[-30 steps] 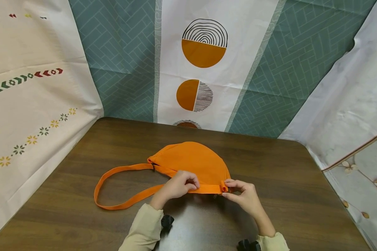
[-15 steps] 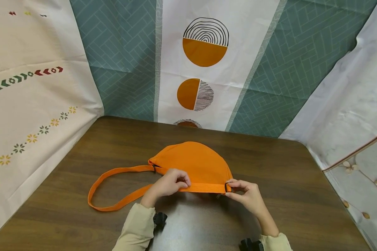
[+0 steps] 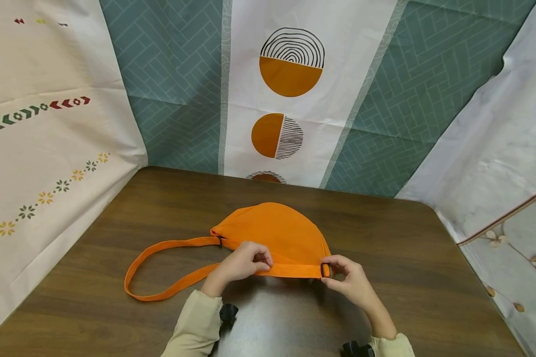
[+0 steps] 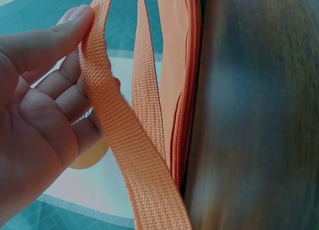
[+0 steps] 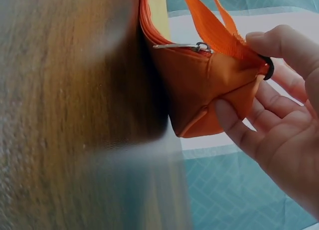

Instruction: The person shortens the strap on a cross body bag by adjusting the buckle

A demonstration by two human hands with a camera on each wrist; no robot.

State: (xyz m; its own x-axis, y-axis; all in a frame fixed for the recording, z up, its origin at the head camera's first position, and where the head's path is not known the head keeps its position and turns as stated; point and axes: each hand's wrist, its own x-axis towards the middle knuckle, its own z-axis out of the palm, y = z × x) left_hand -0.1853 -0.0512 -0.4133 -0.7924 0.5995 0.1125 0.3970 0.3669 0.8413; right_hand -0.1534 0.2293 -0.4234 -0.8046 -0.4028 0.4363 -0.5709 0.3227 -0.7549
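Note:
An orange waist bag (image 3: 274,230) lies on the wooden table, its curved side away from me. My left hand (image 3: 241,263) pinches the flat webbing strap (image 4: 117,108) between thumb and fingers along the bag's near edge. At the bag's right end, my right hand (image 3: 352,281) grips the corner beside a black strap buckle (image 3: 325,270). In the right wrist view the thumb and fingers hold the strap and fabric there, close to a metal zipper pull (image 5: 177,46). Left of the bag, the rest of the strap curves in a loop (image 3: 131,275).
The brown wooden table (image 3: 429,287) extends around the bag on all sides. A patterned green and white cloth (image 3: 174,99) hangs behind it, with pale cloths at left (image 3: 49,148) and right (image 3: 509,163).
My left hand has slid left along the strap, and the loop has shifted left. The folded strap end by my right hand is drawn flat, and the black buckle now shows.

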